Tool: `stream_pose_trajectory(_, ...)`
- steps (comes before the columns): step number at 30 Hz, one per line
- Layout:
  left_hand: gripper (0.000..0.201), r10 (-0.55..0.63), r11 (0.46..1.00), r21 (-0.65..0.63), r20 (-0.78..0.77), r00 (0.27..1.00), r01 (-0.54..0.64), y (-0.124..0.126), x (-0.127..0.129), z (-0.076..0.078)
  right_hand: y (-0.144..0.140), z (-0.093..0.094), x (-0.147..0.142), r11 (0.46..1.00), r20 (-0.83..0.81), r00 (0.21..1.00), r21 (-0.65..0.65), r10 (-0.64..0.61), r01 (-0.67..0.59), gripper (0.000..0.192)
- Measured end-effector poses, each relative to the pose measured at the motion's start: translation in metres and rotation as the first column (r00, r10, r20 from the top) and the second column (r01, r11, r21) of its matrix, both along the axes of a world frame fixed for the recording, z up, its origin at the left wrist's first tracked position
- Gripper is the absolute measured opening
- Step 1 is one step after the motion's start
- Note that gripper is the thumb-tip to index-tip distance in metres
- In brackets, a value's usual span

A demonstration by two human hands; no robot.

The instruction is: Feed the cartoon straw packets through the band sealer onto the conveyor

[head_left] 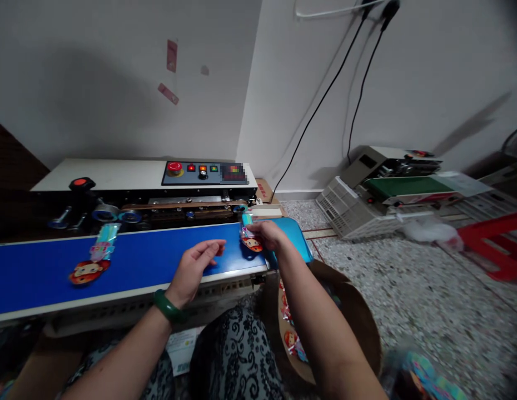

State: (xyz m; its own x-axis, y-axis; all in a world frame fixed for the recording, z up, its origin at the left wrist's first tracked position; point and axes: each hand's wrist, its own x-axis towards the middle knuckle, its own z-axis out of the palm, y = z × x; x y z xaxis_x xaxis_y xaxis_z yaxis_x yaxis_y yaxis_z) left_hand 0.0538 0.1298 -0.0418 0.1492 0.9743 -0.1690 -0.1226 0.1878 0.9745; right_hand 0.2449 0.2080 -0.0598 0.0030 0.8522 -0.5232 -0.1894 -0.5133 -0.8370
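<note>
Right hand (267, 233), centre of frame, pinches a small clear packet (250, 240) at its upper end; the packet shows a cartoon face at the bottom and a teal strip at the top. It sits on the right-hand end of the blue belt (158, 258), just in front of the slot of the sealing machine (129, 186).

Left hand (197, 265), just left of it, hovers above the belt's near edge, fingers loosely curled and apart, holding nothing. Green bangle (169, 306) on that wrist.

Progress, as a judgement: one packet is already through. A second packet (94, 260) lies flat at centre left of the belt, well apart from both hands. The held one is only being set down. More packets (289, 328) wait in a brown basket (358, 316) at lower right, so plenty appears left.

Orientation: the held packet's long axis runs across the belt, face end toward the person, teal end toward the machine. The packet at left lies the same way, tilted slightly right at the top.

Further out: a second, similar machine (383, 189) on the speckled floor at right.
</note>
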Motion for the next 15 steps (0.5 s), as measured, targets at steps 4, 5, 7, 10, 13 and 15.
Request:
stream_pose_trajectory(4, 0.027, -0.127, 0.992, -0.013, -0.067, 0.99, 0.126, -0.005, 0.001, 0.001, 0.003, 0.014, 0.001, 0.998, 0.022, 1.0, 0.054, -0.013, 0.012, 0.006)
stream_pose_trajectory(5, 0.026, -0.165, 0.986, -0.017, -0.09, 0.982, 0.164, -0.007, 0.0, 0.002, -0.004, 0.017, 0.011, 0.993, 0.069, 0.996, 0.107, -0.06, 0.052, 0.006)
stream_pose_trajectory(7, 0.025, -0.247, 0.969, -0.032, -0.146, 0.958, 0.245, -0.014, -0.003, 0.004, -0.029, 0.015, 0.041, 0.963, 0.236, 0.957, 0.245, -0.171, 0.112, 0.013)
stream_pose_trajectory(10, 0.023, -0.401, 0.916, -0.097, -0.256, 0.879, 0.39, -0.023, -0.009, 0.006, -0.096, -0.02, 0.089, 0.969, 0.582, 0.799, 0.246, -0.148, 0.001, 0.03)
stream_pose_trajectory(13, 0.022, -0.515, 0.857, -0.178, -0.354, 0.781, 0.484, -0.029, -0.011, 0.004, -0.177, -0.089, 0.102, 0.966, 0.778, 0.574, -0.189, 0.255, -0.173, 0.034)
stream_pose_trajectory(15, 0.023, -0.555, 0.829, -0.209, -0.43, 0.712, 0.519, -0.032, -0.008, 0.001, -0.221, -0.137, 0.093, 0.916, 0.767, 0.507, -0.374, 0.394, -0.146, 0.041)
